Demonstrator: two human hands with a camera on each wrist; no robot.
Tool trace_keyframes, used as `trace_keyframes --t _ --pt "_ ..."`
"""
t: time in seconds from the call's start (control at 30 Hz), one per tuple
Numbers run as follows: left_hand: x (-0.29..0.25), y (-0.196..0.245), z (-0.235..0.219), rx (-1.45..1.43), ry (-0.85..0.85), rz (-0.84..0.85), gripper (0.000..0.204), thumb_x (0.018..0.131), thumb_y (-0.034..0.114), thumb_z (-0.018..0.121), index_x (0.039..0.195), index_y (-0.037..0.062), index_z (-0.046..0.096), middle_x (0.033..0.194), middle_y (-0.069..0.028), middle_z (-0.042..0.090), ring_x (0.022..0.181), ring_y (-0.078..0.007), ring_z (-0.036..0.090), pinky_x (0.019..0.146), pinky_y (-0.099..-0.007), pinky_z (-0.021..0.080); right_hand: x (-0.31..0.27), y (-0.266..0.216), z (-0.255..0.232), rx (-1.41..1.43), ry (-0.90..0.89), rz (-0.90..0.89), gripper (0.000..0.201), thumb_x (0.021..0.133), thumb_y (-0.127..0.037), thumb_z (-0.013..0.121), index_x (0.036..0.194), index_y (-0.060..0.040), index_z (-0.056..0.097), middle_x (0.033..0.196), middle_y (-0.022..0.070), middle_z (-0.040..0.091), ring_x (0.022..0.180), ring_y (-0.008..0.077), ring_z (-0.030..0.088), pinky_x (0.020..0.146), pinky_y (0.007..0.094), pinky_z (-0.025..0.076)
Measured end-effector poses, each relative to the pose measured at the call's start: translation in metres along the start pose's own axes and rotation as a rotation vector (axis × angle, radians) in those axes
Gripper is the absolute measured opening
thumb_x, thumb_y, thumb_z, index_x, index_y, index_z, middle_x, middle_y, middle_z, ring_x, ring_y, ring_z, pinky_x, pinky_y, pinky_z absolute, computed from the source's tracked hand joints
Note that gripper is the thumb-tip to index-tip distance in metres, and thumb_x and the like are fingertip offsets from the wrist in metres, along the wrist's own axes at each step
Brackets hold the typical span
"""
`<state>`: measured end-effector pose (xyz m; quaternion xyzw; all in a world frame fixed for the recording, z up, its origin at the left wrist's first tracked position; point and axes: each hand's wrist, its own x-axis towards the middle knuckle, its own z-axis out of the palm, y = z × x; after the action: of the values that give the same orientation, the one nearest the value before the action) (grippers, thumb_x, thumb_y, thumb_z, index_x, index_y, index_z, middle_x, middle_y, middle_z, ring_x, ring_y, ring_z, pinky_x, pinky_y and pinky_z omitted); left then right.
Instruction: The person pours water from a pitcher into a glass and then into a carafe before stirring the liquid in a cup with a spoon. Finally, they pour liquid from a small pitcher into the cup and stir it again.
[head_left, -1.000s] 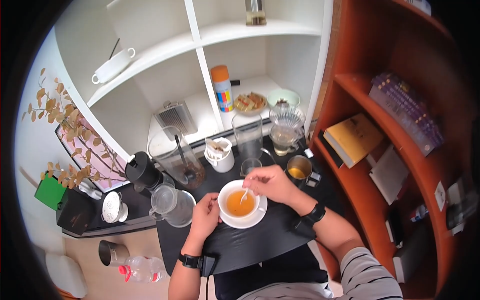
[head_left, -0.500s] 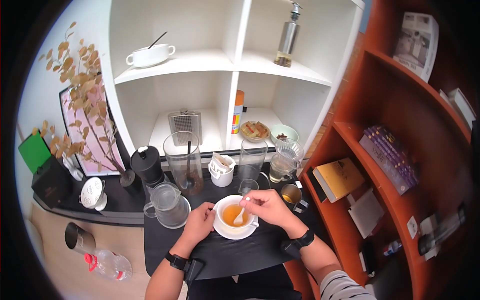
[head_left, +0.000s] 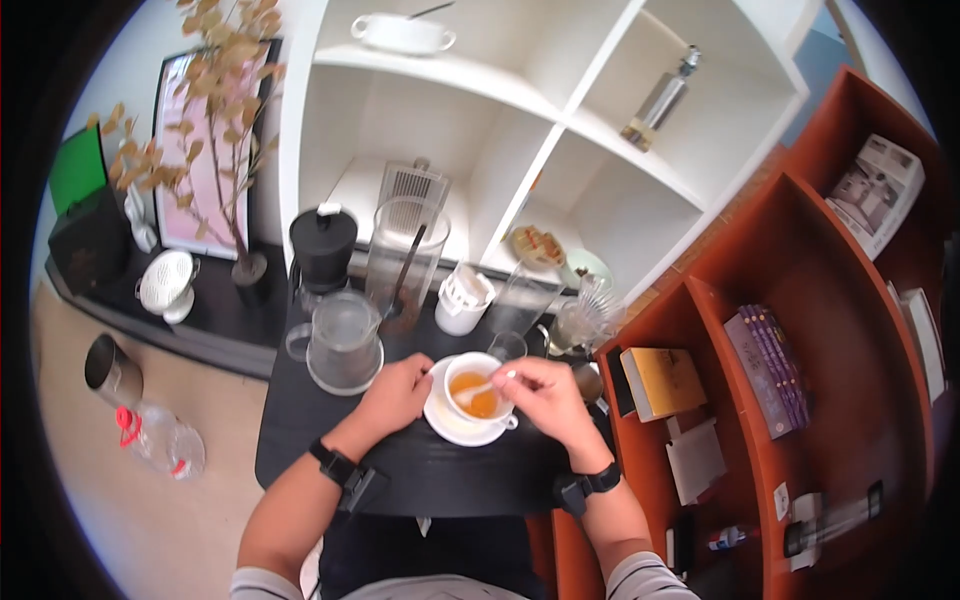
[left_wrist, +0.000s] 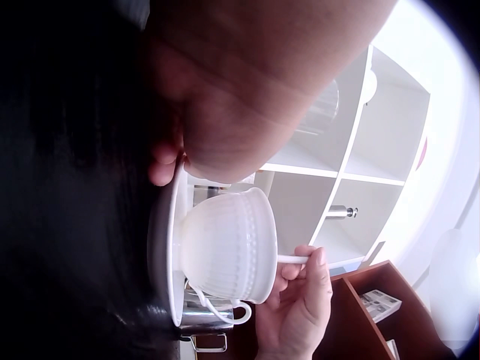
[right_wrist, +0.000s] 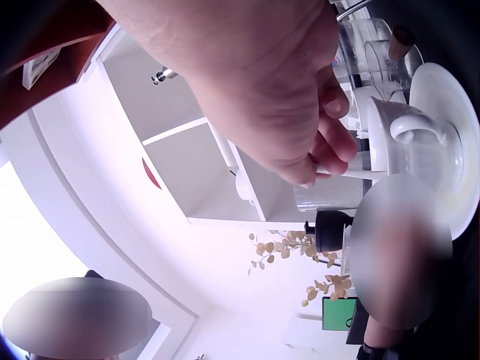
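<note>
A white teacup with amber liquid in it stands on a white saucer on the black table. My right hand pinches the handle of a white spoon, whose bowl end dips into the liquid. In the right wrist view the spoon slants over the cup's rim. My left hand holds the saucer's near-left edge; in the left wrist view its fingertips sit at the rim. The cup's looped handle faces the right-hand side.
A glass pitcher stands left of the cup. Behind are a black grinder, a tall glass container, a white cup with a drip bag and a glass dripper. A steel mug is beside my right hand.
The head view has swung and tilted, so the scene sits differently in it. My right hand has shifted the spoon in the cup, which now lies flatter across it. The left hand stays at the saucer.
</note>
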<state>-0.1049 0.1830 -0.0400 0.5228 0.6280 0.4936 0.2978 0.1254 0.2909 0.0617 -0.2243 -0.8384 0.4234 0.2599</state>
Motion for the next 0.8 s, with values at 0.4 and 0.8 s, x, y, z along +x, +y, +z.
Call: trace_keyframes --t 0.4,0.8 --pt "0.000 -0.003 0.000 0.086 0.035 0.078 0.017 0.104 0.012 0.058 0.112 -0.0017 0.065 0.069 -0.0109 0.071 0.054 -0.0207 0.068 0.058 -0.0363 0.054 -0.002 -0.001 0.001 0.063 0.087 0.054 0.013 0.102 -0.013 0.077 0.105 -0.0003 0.079 0.081 0.0022 0.074 0.073 0.0053 0.066 0.068 0.0220 0.051" --pt "0.000 -0.001 -0.001 0.079 0.024 0.053 0.018 0.105 0.012 0.058 0.113 -0.0026 0.065 0.072 -0.0116 0.072 0.054 -0.0209 0.068 0.058 -0.0371 0.054 0.000 0.007 -0.001 -0.012 0.092 0.028 0.014 0.099 -0.012 0.079 0.106 0.0004 0.079 0.084 0.0030 0.074 0.072 0.0059 0.064 0.067 0.0230 0.051"
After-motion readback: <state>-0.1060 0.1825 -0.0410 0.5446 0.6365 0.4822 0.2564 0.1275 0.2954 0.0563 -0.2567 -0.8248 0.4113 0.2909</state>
